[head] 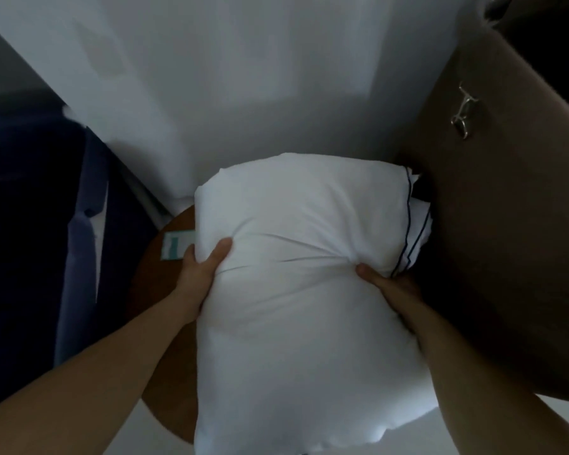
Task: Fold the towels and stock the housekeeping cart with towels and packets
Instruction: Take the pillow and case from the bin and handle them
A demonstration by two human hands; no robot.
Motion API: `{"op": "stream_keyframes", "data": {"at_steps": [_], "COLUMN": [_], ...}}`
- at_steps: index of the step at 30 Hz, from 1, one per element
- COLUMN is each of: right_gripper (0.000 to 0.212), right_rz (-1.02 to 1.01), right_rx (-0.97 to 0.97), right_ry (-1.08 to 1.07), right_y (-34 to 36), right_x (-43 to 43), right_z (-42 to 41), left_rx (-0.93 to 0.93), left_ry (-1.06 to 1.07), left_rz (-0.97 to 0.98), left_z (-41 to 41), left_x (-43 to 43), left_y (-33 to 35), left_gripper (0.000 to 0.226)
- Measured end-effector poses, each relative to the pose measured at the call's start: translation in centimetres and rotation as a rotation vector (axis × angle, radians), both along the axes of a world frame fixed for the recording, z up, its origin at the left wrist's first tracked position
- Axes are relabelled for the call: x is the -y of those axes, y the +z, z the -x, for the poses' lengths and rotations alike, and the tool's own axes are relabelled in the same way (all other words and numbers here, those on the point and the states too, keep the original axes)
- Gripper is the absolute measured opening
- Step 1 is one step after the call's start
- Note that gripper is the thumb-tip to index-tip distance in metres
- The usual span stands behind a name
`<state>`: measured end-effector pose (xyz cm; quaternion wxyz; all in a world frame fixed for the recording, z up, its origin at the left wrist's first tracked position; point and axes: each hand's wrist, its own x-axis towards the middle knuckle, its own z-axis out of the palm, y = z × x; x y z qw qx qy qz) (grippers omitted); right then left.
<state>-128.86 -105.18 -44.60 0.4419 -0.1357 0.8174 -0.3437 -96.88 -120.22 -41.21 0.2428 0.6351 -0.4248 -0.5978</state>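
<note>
Pillow, white and plump, clutched from both sides: left hand with thumb dug into the cloth, right hand pinching a bunched fold. Under the grip, round wooden table. Just left of the left hand, teal-and-white packet flat on the table. Beyond the right hand, navy piping, then brown door with metal hook. Farthest, white wall.
</note>
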Motion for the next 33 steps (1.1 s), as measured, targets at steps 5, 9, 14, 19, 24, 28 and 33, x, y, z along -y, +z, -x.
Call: {"op": "stream_keyframes", "data": {"at_steps": [5, 9, 14, 19, 24, 28, 33], "right_gripper": [0.148, 0.142, 0.117, 0.094, 0.076, 0.066, 0.085], "right_rz": [-0.022, 0.052, 0.054, 0.139, 0.226, 0.373, 0.296], "right_rx": [0.052, 0.110, 0.189, 0.151, 0.020, 0.125, 0.313], "right_ry": [-0.006, -0.019, 0.006, -0.075, -0.091, -0.035, 0.009], "right_y": [-0.8, -1.1, -0.9, 1.3, 6.8, 10.3, 8.3], "right_x": [0.3, 0.0, -0.1, 0.5, 0.4, -0.7, -1.4], "right_z": [0.5, 0.2, 0.2, -2.3, -5.3, -8.6, -11.2], "left_rx": [0.007, -0.068, -0.094, -0.141, -0.192, -0.085, 0.157], "left_ry": [0.024, 0.004, 0.008, 0.075, 0.014, -0.003, -0.104], "left_rz": [-0.085, -0.108, -0.193, -0.195, -0.261, -0.179, 0.034], "left_z": [0.3, -0.6, -1.5, -1.8, -3.7, -7.7, -10.1], "left_x": [-0.3, -0.6, -1.4, -1.3, -1.5, -0.5, -2.0], "left_y": [0.1, -0.4, -1.7, -1.0, 3.5, 8.4, 10.9], "left_gripper": [0.123, 0.099, 0.120, 0.111, 0.079, 0.112, 0.119]}}
